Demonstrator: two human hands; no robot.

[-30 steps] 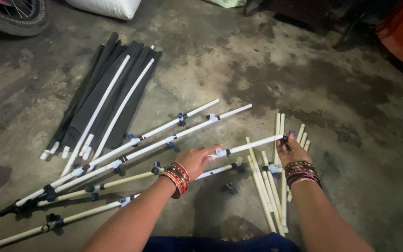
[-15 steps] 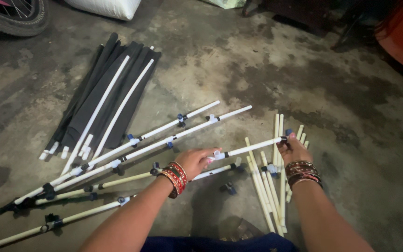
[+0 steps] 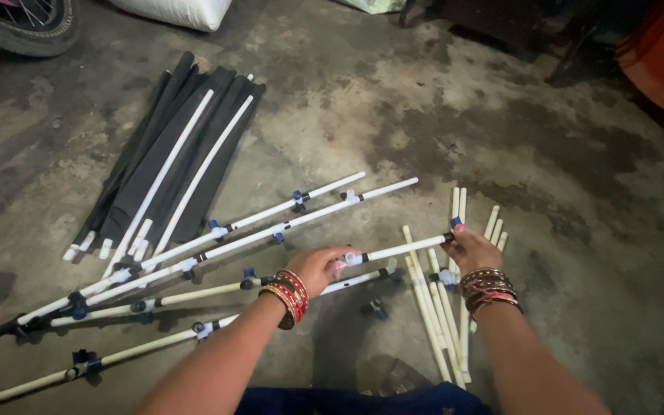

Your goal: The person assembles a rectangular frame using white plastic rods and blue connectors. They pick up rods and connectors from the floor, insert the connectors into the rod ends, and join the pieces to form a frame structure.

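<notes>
Both grips clamped on one short white plastic rod [image 3: 405, 248] held just above the floor: left hand [image 3: 318, 267] at its clip end, right hand [image 3: 470, 250] pinching the dark-tipped end. Looks like mid-fitting; next move needs rod lined up w/ the long white clipped poles [image 3: 217, 246] at left, cream stick pile [image 3: 443, 307] underneath.

Smooth white plastic rod [image 3: 405, 248], rough concrete floor [image 3: 424, 115]

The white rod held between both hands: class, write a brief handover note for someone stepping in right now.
Left hand grips the white rod near a clip at its near end. Right hand pinches its far end with the fingers.
Long rods with clips lie fanned out on the concrete floor to the left; short plain sticks lie under the right hand; a black fabric bundle lies beyond.
Done: several rods carry clips.
Left: cannot tell.
</notes>
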